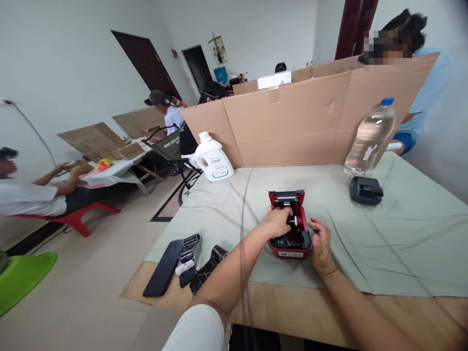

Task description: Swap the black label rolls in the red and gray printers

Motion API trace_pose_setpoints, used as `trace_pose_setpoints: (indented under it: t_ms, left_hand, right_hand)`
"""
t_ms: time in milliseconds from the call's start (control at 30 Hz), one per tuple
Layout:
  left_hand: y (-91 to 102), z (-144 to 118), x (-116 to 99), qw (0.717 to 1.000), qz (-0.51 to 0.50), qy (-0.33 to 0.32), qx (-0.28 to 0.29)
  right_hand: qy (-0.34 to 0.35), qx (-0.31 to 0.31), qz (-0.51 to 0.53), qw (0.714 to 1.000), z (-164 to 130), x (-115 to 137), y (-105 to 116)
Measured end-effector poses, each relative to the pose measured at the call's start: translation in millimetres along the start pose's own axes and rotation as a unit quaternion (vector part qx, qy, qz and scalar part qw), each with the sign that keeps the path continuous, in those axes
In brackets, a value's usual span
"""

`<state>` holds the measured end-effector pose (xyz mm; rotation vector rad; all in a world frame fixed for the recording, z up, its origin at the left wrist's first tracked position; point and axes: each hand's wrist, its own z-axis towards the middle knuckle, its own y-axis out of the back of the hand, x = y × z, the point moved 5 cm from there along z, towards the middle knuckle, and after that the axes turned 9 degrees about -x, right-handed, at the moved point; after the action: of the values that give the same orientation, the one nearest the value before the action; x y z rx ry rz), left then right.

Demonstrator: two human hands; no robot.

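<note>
We could read little: the white jug (pixel 213 158) wore a green-and-white label too small to make out, and a folding chair (pixel 168 142) beyond carried "PROJE…", partly cut off. A clear bottle (pixel 370 137) with a blue cap stood by the cardboard wall (pixel 303 122), mostly empty as far as we could tell. The red printer (pixel 291 225) sat open on the cloth-covered surface (pixel 402 234), lid tipped back, a white label on its front edge unreadable. Our left hand (pixel 278 222) was closed on a small white roll inside it; our right hand (pixel 321 241) rested curled against its right side. A black device (pixel 365 190) lay near the bottle, a phone (pixel 163 267) at left.
</note>
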<state>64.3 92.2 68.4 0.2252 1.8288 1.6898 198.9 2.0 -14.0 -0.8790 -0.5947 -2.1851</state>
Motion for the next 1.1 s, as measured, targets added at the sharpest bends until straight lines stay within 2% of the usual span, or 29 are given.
trace_pose_setpoints:
  t_ms: [67, 100, 200, 267, 300, 367, 433, 467, 567, 667, 800, 933, 1033, 1100]
  left_hand:
    - [5.7, -11, 6, 0.992, -0.118, 0.0, -0.044]
    - [9.8, -18, 11, 0.979, -0.195, 0.002, -0.066]
    - [23.5, -40, 36, 0.902, -0.42, 0.023, -0.098]
    - [29.2, -54, 65, 0.87, -0.483, 0.064, -0.081]
    - [30.9, -61, 84, 0.871, -0.478, 0.093, -0.067]
    - [33.1, -74, 127, 0.904, -0.396, 0.154, -0.045]
    - [36.3, -87, 172, 0.948, -0.239, 0.207, -0.043]
    - [37.2, -94, 190, 0.959, -0.166, 0.225, -0.037]
    - [38.0, -109, 228, 0.964, -0.059, 0.259, -0.032]
    - [41.4, -123, 244, 0.961, -0.022, 0.272, -0.046]
    - [57.4, -146, 263, 0.95, 0.02, 0.301, -0.074]
    - [66.3, -173, 284, 0.929, 0.059, 0.361, -0.058]
    - [63.0, -182, 287, 0.923, 0.067, 0.375, -0.045]
    - [64.3, -182, 281, 0.925, 0.064, 0.37, -0.052]
  right_hand:
    - [-0.005, 0.002, 0.003, 1.0, 0, -2, 0]
    - [-0.006, 0.003, 0.006, 1.0, -1, -3, -1]
    - [-0.011, 0.006, 0.014, 1.0, -1, -3, -1]
    - [-0.014, 0.008, 0.018, 1.0, -1, -3, -1]
    - [-0.016, 0.01, 0.019, 1.0, -2, -3, -2]
    - [-0.019, 0.013, 0.019, 1.0, -2, -3, -2]
    - [-0.021, 0.014, 0.019, 1.0, -3, -4, -2]
    - [-0.021, 0.015, 0.019, 0.999, -3, -4, -2]
    - [-0.022, 0.016, 0.019, 0.999, -3, -6, -2]
    - [-0.022, 0.017, 0.015, 1.0, -4, -10, -3]
    - [-0.031, 0.018, 0.028, 0.999, -5, -14, -3]
    - [-0.042, 0.024, 0.046, 0.998, -6, -17, -5]
    - [-0.04, 0.022, 0.042, 0.998, -6, -16, -5]
    - [-0.037, 0.016, 0.032, 0.999, -6, -15, -4]
